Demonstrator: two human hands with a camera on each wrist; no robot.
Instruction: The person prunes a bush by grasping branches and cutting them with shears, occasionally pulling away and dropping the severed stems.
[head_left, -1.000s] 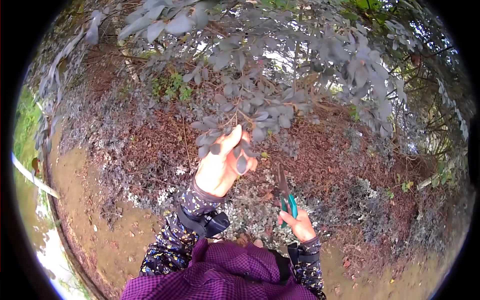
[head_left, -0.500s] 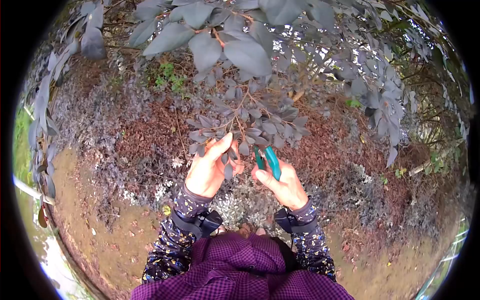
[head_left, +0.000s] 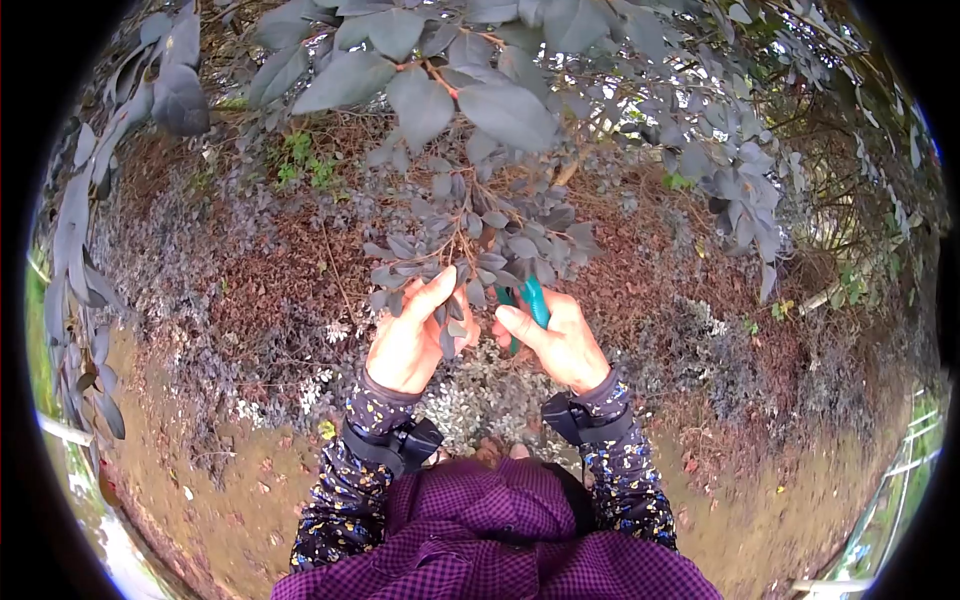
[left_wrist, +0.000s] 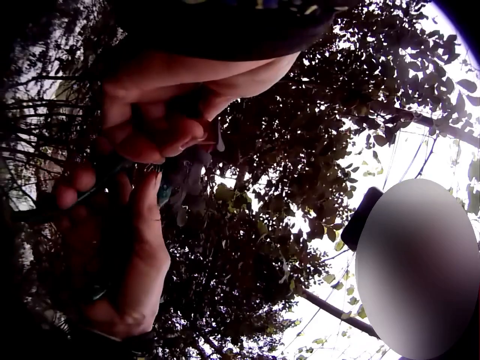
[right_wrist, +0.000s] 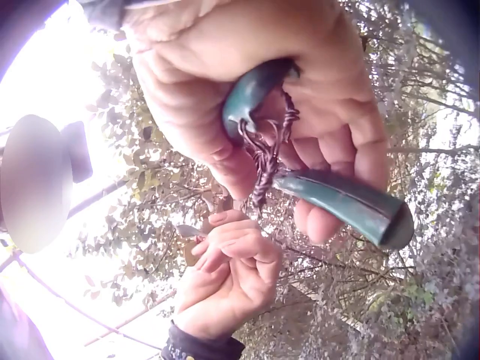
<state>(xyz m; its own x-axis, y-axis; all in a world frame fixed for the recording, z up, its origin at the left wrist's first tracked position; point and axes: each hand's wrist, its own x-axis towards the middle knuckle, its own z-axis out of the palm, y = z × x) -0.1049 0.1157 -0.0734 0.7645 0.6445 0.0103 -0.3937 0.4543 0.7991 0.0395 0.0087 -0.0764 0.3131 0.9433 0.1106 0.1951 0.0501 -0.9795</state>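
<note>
Pruning shears with teal handles (head_left: 537, 302) are gripped in my right hand (head_left: 570, 348). Their blades run up into the leaves in the head view, where foliage hides the tips. In the right wrist view the two handles (right_wrist: 341, 204) stand spread apart, with dark twisted wire (right_wrist: 266, 161) between them. My left hand (head_left: 402, 345) pinches the lower end of a leafy branch (head_left: 522, 246) between thumb and fingers, and a few dark leaves hang over the fingers. Both hands are close together, the shears just right of the pinched sprig.
Large grey-purple leaves (head_left: 350, 80) hang close overhead. More foliage droops at the left (head_left: 75, 230) and right (head_left: 755, 190). Below lie brown leaf litter (head_left: 290, 270), low shrubs (head_left: 720, 350) and bare soil (head_left: 240, 490). A pale rail (head_left: 65, 430) shows at the far left.
My right hand has risen with the shears from low at the right to the branch beside my left hand. The left hand keeps its pinch and has shifted slightly left.
</note>
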